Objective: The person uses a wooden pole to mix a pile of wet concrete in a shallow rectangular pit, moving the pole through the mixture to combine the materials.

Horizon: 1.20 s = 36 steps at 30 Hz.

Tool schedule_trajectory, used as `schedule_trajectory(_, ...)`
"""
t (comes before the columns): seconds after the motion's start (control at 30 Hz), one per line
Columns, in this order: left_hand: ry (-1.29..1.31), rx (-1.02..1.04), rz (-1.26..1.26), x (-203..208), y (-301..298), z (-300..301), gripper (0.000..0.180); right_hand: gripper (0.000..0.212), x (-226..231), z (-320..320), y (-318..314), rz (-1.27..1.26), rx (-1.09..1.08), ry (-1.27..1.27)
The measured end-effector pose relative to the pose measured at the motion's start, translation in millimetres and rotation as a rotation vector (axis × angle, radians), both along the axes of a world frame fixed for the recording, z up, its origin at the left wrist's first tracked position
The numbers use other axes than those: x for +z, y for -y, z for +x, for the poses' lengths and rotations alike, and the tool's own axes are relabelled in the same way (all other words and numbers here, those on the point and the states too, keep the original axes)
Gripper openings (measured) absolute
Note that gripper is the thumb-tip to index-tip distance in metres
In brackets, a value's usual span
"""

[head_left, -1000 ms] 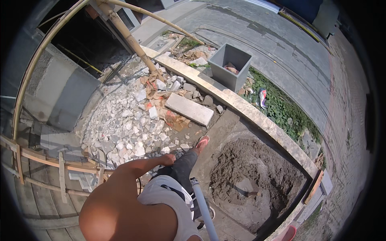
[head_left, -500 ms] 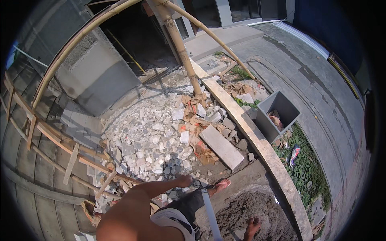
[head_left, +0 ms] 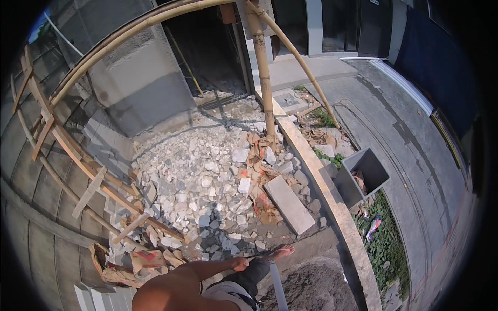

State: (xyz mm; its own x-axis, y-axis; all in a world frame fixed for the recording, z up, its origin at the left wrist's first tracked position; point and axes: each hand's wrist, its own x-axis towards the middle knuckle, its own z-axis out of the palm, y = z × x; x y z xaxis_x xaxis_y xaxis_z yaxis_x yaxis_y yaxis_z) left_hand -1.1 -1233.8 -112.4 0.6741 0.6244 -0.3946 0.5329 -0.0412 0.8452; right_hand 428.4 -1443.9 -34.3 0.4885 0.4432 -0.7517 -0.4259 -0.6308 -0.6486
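My left hand (head_left: 240,264) rests beside my dark-trousered knee, its fingers curled in with nothing visible in them. In front of it lies a heap of broken pale rubble (head_left: 181,176). My right hand is out of the picture. A whitish pole (head_left: 278,287) rises from the lower edge beside my leg; whether anything holds it is hidden. Right of the pole is a mound of grey, damp-looking sand or mortar (head_left: 311,285). My foot (head_left: 282,252), in a sandal, stands at the mound's far edge. Beyond it lies a long pale slab (head_left: 289,205).
A low wall (head_left: 321,184) runs along the right, with a grey square bin (head_left: 361,178) and plants (head_left: 386,249) behind it. A bamboo post (head_left: 263,78) stands ahead. Wooden railing (head_left: 78,160) borders the left. Torn paper sacks (head_left: 145,262) lie at lower left.
My right hand, earlier over the grey mound, has left the picture. The view has tilted up, so the scene sits lower. My left hand stays by the knee.
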Motion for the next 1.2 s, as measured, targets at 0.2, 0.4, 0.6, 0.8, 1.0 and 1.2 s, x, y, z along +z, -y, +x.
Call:
schedule_trajectory(0.2, -0.311, 0.105, -0.062, 50.7, -31.4, 22.9, 0.028, 0.054, 2.0, 17.9, 17.6, -0.024, -0.127, 0.058)
schedule_trajectory(0.4, 0.092, 0.767, 0.041, 176.3, -224.5, -41.4, 0.047, 0.056, -2.1, -5.8, 16.3, 0.016, -0.206, 0.003)
schedule_trajectory(0.6, 0.305, 0.867, 0.42, 412.6, -315.3, -49.0, 0.065, 0.059, -16.1, -21.7, 52.1, 0.002, -0.354, -0.034)
schedule_trajectory(0.8, 0.457, 0.937, 0.575, 519.9, -345.4, -64.8, 0.078, 0.062, -28.6, -53.6, 103.7, -0.036, -0.552, -0.125)
schedule_trajectory(1.0, 0.139, 0.742, -0.015, 370.2, -310.3, -27.0, 0.037, 0.064, -46.4, -110.9, 190.2, -0.119, -0.855, -0.273)
schedule_trajectory(1.2, -0.344, -0.066, -0.488, 137.6, -136.9, 52.0, 0.027, 0.067, -76.9, -204.7, 293.7, -0.168, -1.36, -0.59)
